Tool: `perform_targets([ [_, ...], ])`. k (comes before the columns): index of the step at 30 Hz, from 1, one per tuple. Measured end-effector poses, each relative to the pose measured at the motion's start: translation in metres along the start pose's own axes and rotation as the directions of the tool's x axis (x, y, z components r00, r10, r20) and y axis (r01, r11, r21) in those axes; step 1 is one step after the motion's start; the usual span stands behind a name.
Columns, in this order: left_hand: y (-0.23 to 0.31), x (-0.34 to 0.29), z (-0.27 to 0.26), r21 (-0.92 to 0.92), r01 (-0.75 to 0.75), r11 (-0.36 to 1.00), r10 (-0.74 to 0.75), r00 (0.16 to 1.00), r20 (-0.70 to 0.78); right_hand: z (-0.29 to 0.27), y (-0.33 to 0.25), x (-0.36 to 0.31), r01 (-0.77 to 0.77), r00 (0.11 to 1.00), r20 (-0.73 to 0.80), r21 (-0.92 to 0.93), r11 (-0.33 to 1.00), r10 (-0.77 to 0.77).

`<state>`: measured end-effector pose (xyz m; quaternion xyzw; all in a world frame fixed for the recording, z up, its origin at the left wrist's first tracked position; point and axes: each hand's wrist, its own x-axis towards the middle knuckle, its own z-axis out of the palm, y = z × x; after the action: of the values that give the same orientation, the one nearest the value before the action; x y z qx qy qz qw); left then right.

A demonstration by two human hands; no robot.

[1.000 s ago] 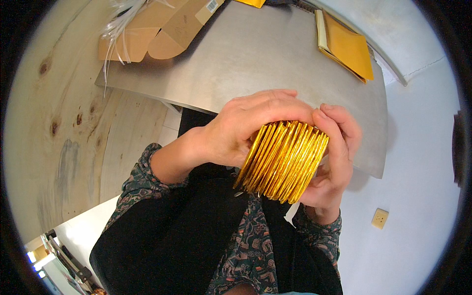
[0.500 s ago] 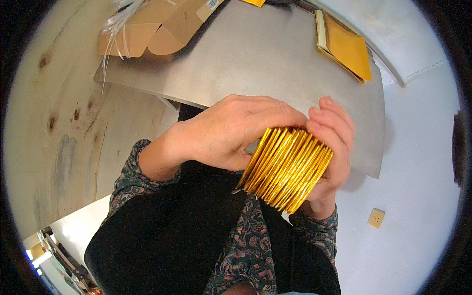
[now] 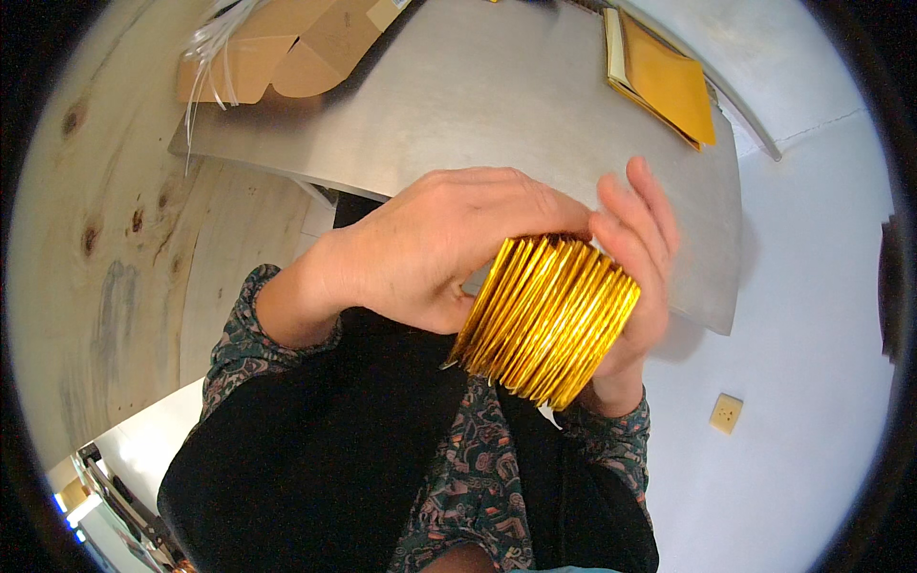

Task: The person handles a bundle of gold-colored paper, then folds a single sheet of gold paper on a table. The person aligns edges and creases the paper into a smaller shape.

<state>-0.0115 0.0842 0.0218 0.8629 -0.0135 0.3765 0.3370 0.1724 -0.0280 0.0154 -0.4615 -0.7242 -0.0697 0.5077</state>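
A thick stack of shiny gold foil packets (image 3: 546, 323) is held on edge in front of my chest. My left hand (image 3: 430, 244) grips it from the left, its fingers laid across the far edges and its thumb at the near left side. Around the right end curves my right hand (image 3: 642, 277), with its palm against the stack and some fingertips raised off it. The packets' thin edges face up in a slightly fanned row. Part of the right thumb is hidden behind them.
A grey metal-topped table (image 3: 458, 105) lies beyond my hands. On it are an open cardboard box (image 3: 320, 57) with clear plastic strips (image 3: 215, 57) at the far left, and yellow-gold envelopes (image 3: 664, 81) at the far right. A wooden board (image 3: 105, 258) stretches along the left; a wall outlet (image 3: 726, 413) is at right.
The stack and both hands have shifted slightly left and toward the far side in the picture. My right fingers are lifted and spread a little more. The stack's edges look more fanned.
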Motion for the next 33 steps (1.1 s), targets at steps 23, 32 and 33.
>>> perform_targets([
  [23, -0.003, -0.005, 0.010, -0.066, 0.064, 0.996, -0.054, 0.989, 0.139, 0.004, -0.003, -0.003, -0.157, 0.988, 0.019, 0.163, 0.974, 0.156],
  [32, -0.008, -0.007, 0.023, -0.237, 0.101, 0.966, -0.075, 0.990, 0.117, 0.003, 0.005, -0.005, -0.073, 0.997, 0.048, 0.157, 0.985, 0.066],
  [33, -0.009, -0.007, 0.022, -0.205, 0.098, 0.974, -0.079, 0.992, 0.099, 0.003, 0.006, -0.006, -0.105, 0.994, 0.063, 0.190, 0.976, 0.094],
])
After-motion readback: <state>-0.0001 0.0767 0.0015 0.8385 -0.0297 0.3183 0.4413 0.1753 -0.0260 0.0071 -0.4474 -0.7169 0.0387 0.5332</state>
